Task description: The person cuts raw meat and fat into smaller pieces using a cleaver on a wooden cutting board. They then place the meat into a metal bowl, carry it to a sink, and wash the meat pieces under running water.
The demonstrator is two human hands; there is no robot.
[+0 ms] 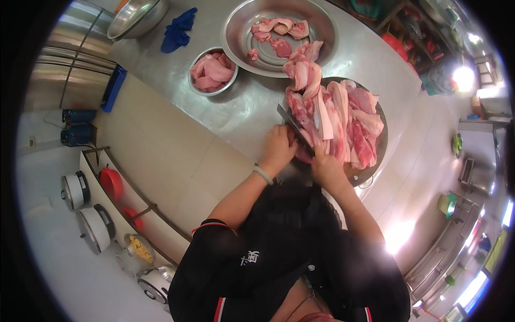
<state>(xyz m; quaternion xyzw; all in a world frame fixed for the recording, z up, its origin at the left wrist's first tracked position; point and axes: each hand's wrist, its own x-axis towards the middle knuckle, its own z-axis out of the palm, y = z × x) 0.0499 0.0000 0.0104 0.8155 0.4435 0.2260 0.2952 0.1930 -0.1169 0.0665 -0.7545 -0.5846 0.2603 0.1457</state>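
Strips of raw pork belly (338, 112) lie heaped on a round chopping board (381, 141). My right hand (329, 169) grips the handle of a knife (295, 129), its dark blade angled up and left along the heap's near left side. Close beside the blade, my left hand (279, 147) has its fingers curled at the meat's edge; the blade and fingers partly hide what they touch. Beyond the board, a wide steel basin (231, 44) holds several pork pieces, and one strip hangs over its rim. A smaller steel bowl (194, 86) to the left is filled with pale pink meat slices (213, 71).
All this stands on a steel table (249, 108). A blue cloth (178, 31) and a tilted steel bowl (134, 18) lie at its far left. On the floor side, a shelf (145, 219) with rice cookers (94, 229) stands left. Crowded shelves (406, 32) are at far right.
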